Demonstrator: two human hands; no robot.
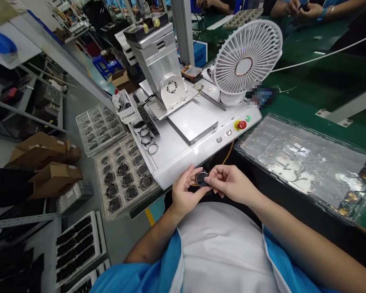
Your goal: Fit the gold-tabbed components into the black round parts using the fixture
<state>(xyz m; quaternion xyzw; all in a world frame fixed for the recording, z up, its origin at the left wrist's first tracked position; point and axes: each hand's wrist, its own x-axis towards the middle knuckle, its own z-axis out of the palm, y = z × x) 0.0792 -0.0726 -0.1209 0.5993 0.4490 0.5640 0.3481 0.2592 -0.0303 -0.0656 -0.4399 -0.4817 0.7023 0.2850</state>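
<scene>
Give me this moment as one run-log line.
left hand: holding dark round part | right hand: fingertips at same part | ahead: white machine, fan

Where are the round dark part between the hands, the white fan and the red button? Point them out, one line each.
Round dark part [201, 179]: head view, on its dark face.
White fan [243, 65]: head view, on its hub.
Red button [241, 125]: head view, on its cap.

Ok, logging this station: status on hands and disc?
Left hand gripping round dark disc; right hand touching it. White machine close ahead. Fan beyond, clear of hands.
</scene>
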